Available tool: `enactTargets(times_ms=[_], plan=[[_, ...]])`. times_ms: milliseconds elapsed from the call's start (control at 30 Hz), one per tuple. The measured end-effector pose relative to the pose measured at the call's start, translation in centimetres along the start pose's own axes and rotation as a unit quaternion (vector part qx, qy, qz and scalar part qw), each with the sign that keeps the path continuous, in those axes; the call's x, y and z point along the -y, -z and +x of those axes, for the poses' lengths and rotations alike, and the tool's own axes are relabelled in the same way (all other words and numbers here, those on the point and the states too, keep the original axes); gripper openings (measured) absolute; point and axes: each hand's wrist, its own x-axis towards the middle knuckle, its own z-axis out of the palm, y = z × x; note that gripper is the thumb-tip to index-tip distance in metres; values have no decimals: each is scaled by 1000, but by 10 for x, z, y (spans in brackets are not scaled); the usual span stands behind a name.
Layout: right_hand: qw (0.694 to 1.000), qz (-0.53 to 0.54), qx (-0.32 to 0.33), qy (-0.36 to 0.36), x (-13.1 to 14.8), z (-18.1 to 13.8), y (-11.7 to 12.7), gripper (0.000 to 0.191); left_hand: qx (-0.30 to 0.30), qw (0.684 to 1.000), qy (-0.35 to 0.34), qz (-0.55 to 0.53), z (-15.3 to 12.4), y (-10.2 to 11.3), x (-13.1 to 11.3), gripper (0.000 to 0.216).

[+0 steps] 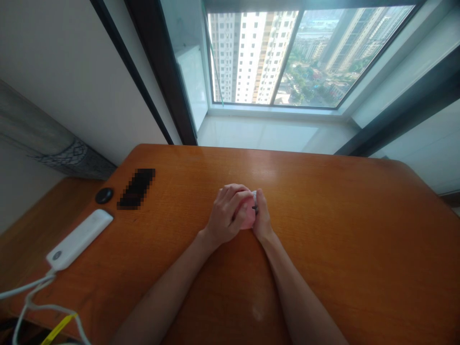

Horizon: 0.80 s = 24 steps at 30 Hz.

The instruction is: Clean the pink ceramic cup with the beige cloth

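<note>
Both hands meet near the middle of the table (359, 230), and the pink thing (247, 216) sits squeezed between them. Whether it rests on the wood or hangs just above it, I cannot tell.

The left hand (226, 213) wraps it from the 9 o'clock side, fingers curled over the top and covering most of it. The right hand (262, 219) closes in from 3 o'clock in a narrow grip. Its fingertips pinch at a small white part (254, 194) on the thing's 1 o'clock edge, with a dark speck just below.

So the pink thing lies directly between the two grips and touches both. The left hand has the bulk, and the right is nearer the white part. The fingers hide its long axis.

Well apart, toward 9 o'clock of the hands, lie a white bar (79, 238), a black disc (104, 195) and a dark block (136, 188).
</note>
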Motion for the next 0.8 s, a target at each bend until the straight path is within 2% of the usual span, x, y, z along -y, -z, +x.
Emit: enactTargets(times_ms=[133,233,367,467,600,667,733,800], plan=[[1000,-12,2,11,-2,1,2,71,8,997,71,-23,5,0,-7,27],[1000,-22,11,12,-4,1,3,70,5,986,156,-62,10,-1,-10,29],[999,-39,18,3,-8,0,5,67,-8,944,288,-158,16,-3,-5,34],[999,-51,15,4,-10,0,6,64,-3,922,333,-199,18,-5,0,36],[997,-69,11,14,-9,0,7,64,-16,920,329,-214,15,-8,-1,35],[996,-82,3,20,-7,0,7,66,-40,928,298,-222,12,-8,-2,34],[996,-90,-8,26,-5,0,8,67,-70,948,223,-215,7,-6,-1,34],[995,-92,12,25,-4,0,7,67,-71,975,111,-177,2,-2,4,36]])
